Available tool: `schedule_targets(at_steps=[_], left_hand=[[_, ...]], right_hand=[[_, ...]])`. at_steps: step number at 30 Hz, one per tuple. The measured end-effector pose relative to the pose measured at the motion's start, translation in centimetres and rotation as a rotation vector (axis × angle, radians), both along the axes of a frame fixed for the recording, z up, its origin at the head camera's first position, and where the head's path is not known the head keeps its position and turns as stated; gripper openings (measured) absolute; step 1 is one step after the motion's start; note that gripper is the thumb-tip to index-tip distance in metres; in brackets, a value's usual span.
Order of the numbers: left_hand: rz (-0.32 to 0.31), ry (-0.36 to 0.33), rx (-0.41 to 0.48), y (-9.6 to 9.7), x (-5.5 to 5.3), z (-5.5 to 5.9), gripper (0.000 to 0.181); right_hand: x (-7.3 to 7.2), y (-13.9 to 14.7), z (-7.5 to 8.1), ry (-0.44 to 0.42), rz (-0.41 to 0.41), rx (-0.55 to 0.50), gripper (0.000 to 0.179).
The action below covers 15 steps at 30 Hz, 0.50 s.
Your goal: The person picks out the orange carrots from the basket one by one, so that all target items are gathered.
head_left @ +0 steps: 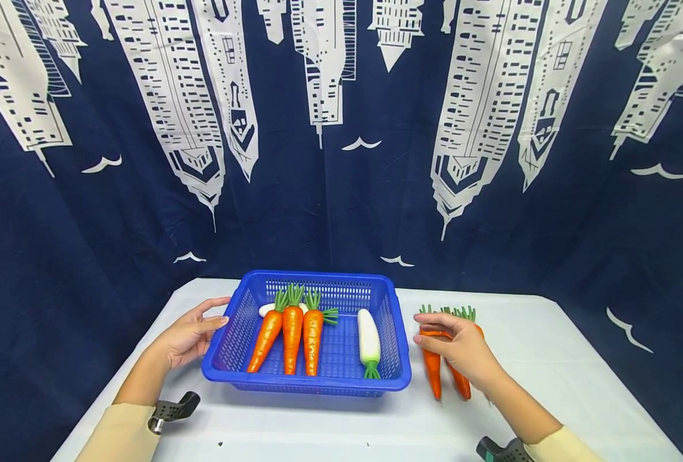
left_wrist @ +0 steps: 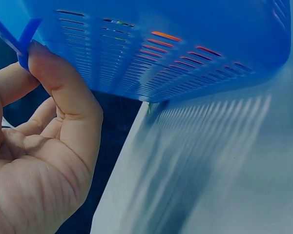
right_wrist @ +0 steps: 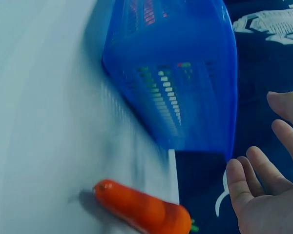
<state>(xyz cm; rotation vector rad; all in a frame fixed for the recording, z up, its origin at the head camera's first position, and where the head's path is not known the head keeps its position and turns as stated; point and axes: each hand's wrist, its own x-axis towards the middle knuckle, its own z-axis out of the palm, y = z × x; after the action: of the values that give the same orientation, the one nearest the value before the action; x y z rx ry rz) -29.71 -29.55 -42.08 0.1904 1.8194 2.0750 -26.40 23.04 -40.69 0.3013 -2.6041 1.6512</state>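
Observation:
A blue plastic basket [head_left: 306, 384] stands on the white table. Inside it lie several orange carrots [head_left: 292, 330] with green stems, a white radish [head_left: 369, 337] and another white vegetable [head_left: 267, 310] partly hidden behind the carrots. My left hand [head_left: 193, 333] pinches the basket's left rim between thumb and fingers; the left wrist view shows the pinched rim [left_wrist: 23, 51]. To the right of the basket, my right hand [head_left: 459, 346] hovers with relaxed, spread fingers and nothing in its grasp. More carrots [head_left: 432, 372] lie on the table beneath it, partly covered by the hand.
A white cloth covers the table [head_left: 295, 430]. Behind it hangs a dark blue curtain [head_left: 329, 205] printed with white buildings and birds. Dark wrist-worn devices [head_left: 176, 408] sit at both cuffs.

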Motion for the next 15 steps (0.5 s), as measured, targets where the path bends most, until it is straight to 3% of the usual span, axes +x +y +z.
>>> schedule_targets(at_steps=[7,15], left_hand=[[0.019,-0.009,-0.012,0.1,0.0,0.0,0.065],[-0.01,-0.003,0.012,0.0,-0.1,-0.1,0.071]], right_hand=[[0.6,-1.5,0.4,0.031,0.042,-0.1,0.047],[0.8,-3.5,0.3,0.081,0.068,-0.22,0.046]])
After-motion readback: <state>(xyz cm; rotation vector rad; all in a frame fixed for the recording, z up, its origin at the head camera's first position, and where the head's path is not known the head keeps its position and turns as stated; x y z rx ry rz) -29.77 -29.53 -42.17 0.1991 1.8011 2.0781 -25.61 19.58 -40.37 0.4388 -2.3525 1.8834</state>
